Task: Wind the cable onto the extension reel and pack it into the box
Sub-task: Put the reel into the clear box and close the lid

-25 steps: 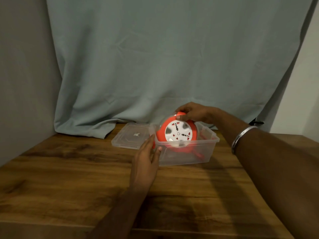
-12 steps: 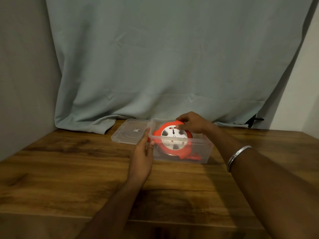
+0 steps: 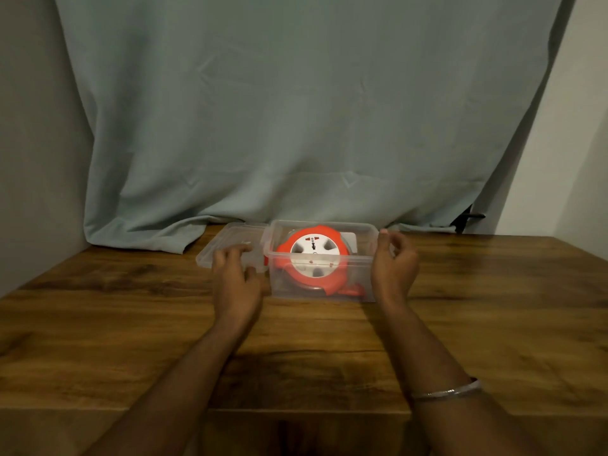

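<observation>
Left hand (image 3: pixel 234 280) loosely spread, empty, beside the clear plastic box (image 3: pixel 360 284); right hand (image 3: pixel 394 266) relaxed and half-curled, empty, at its other end. Round orange-and-white extension reel (image 3: pixel 313 261) inside, tilted. Transparent flat lid (image 3: pixel 230 242) left of it on the brown wooden surface (image 3: pixel 131 324).

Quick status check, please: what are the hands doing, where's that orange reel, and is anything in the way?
Left hand open, reaching over lid; right hand loosely curled, empty, beside box. Reel sits inside box, tilted. Lid off, lying left of box. Nothing blocking.
</observation>
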